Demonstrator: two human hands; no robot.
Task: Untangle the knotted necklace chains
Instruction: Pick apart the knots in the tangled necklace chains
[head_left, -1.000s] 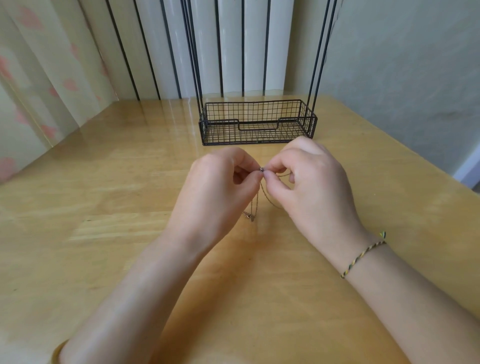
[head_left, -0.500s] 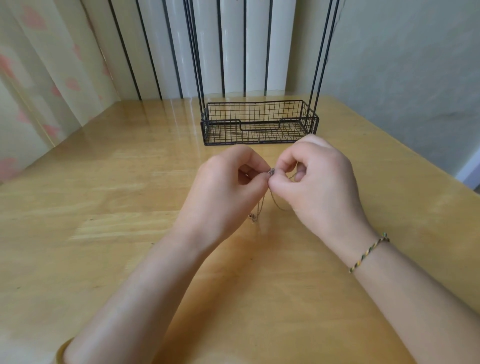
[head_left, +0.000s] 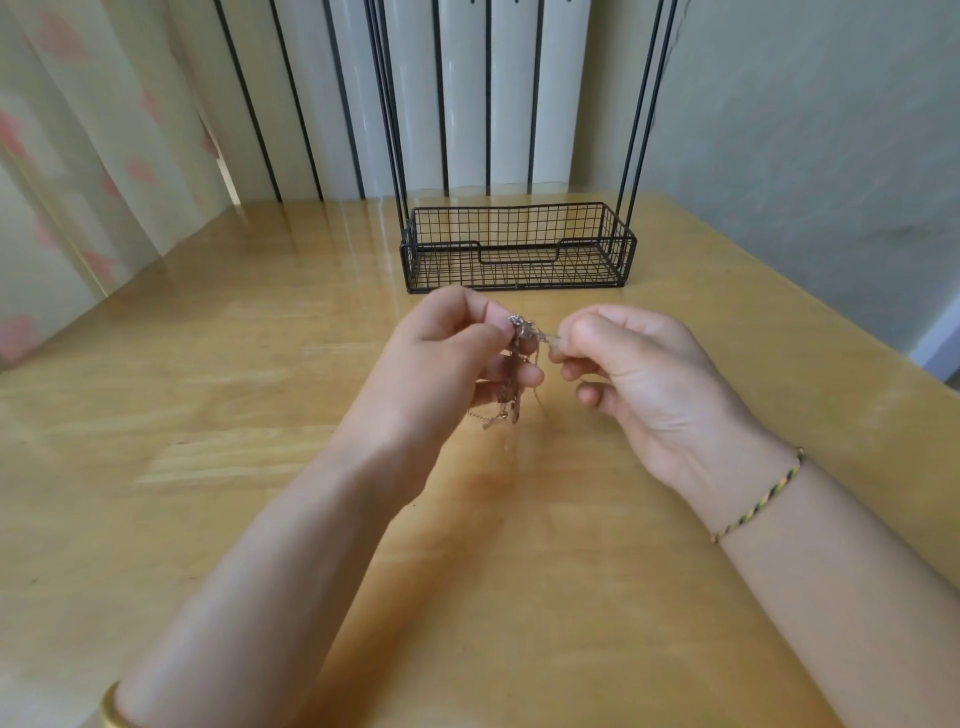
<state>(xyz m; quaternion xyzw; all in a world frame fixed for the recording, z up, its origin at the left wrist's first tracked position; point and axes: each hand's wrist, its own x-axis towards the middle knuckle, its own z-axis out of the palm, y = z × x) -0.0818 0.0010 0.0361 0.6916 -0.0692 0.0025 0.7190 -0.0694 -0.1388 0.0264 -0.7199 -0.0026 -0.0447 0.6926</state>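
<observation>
A gold bangle (head_left: 110, 707) circles the left forearm nearest the camera, and a braided cord bracelet (head_left: 759, 508) crosses the right wrist, as two bare arms reach out over a wooden table (head_left: 208, 467). Ahead of them, the left hand (head_left: 441, 364) pinches the chains (head_left: 517, 374) between thumb and forefinger at the top of the knot. The rest of the tangle hangs down from that pinch past the curled lower fingers, with loose ends trailing below. Whether those ends touch the table cannot be told. Just to the right of the pinch, the right hand (head_left: 639, 374) nips a thin strand drawn sideways out of the knot, thumb and forefinger closed on it, the other fingers curled beneath. Beyond the grip, well apart from it, a black wire basket (head_left: 441, 270) stands on the table. Behind it rise dark upright rods, a white ribbed panel and a pale curtain (head_left: 78, 156) with pink prints.
</observation>
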